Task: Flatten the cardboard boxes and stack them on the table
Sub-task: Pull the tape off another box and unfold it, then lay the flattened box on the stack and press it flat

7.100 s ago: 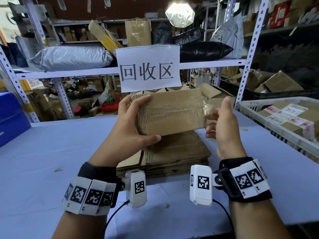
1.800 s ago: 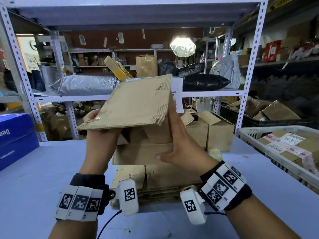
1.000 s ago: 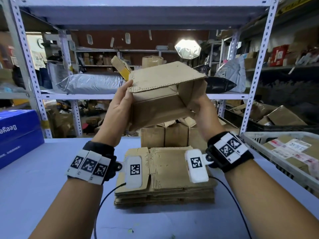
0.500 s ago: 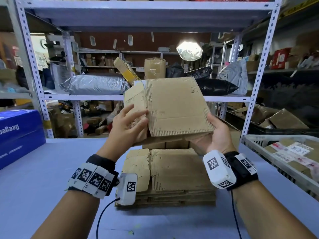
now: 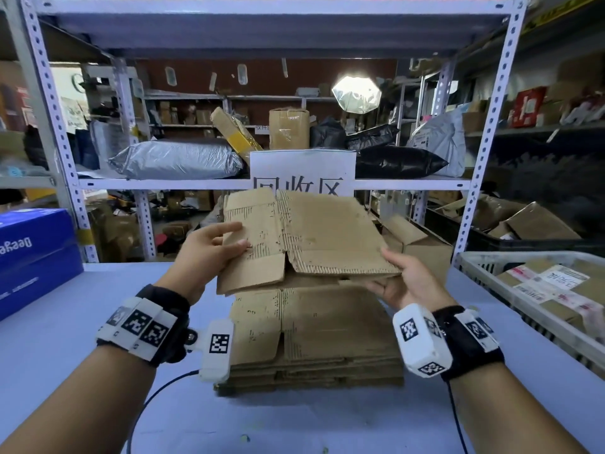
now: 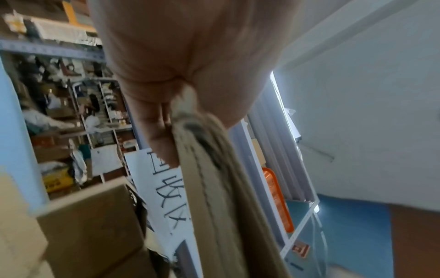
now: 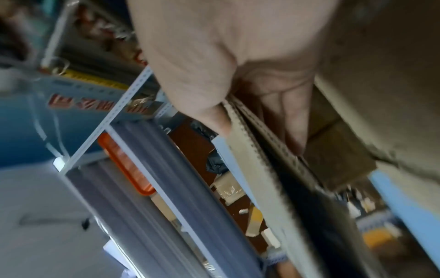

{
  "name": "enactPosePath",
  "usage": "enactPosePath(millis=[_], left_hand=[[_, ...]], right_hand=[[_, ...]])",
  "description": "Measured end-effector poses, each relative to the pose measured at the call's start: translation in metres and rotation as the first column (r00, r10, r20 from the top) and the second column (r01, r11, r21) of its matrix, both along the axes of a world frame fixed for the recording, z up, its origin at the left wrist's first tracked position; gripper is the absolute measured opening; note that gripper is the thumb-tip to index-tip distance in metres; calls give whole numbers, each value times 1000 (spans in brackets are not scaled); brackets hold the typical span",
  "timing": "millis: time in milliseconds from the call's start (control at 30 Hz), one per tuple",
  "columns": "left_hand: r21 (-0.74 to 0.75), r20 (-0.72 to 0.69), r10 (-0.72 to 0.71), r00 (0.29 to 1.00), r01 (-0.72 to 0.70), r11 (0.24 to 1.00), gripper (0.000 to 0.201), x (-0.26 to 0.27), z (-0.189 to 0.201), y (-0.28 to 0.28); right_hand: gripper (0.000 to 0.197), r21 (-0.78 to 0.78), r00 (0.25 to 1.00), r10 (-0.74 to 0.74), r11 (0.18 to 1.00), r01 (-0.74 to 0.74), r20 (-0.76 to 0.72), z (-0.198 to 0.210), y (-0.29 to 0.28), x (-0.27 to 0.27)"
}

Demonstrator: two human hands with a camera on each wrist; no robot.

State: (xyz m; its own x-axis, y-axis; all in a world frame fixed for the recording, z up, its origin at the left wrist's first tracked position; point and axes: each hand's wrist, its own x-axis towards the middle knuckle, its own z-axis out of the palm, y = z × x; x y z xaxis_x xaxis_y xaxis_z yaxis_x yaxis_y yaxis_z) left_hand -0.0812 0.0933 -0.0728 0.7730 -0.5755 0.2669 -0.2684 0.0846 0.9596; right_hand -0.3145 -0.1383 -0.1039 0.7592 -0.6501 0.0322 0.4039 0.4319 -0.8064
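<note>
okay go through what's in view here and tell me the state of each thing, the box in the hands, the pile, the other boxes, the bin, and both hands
cardboard box: flattened, held in the air above the stack.
stack of flattened boxes: lying flat on the table.
left hand: pinches the box's left edge.
right hand: grips the box's right corner, thumb on top.
unflattened boxes: behind the stack, one with flaps open.
white basket: holds labelled parcels.

The pale blue tabletop [image 5: 82, 339] carries a stack of flattened boxes [image 5: 314, 339] at centre, a blue box [image 5: 32, 257] at its left edge, and a white basket [image 5: 537, 290] at its right edge.
</note>
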Motion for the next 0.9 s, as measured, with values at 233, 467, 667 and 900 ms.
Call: enactPosePath(millis=[233,467,667,900], left_hand=[[343,4,-104,995,96,934,39,7,-29,16],[702,57,-269,962,153,696,61,7,-45,7],[893,166,-380,910,24,449,90,20,-48,0],[952,177,-419,890,-48,302,84,27,-49,-4]], right_hand=[[26,-374,884,-146,927,-35,-445,-23,1,-20],[19,-636,643,-380,739,-221,-665,-36,-4,-22],[21,-692,549,-470,649,-316,-691,-39,-8,-20],[26,-644,490,-447,667,-375,-748,-42,-9,-17]])
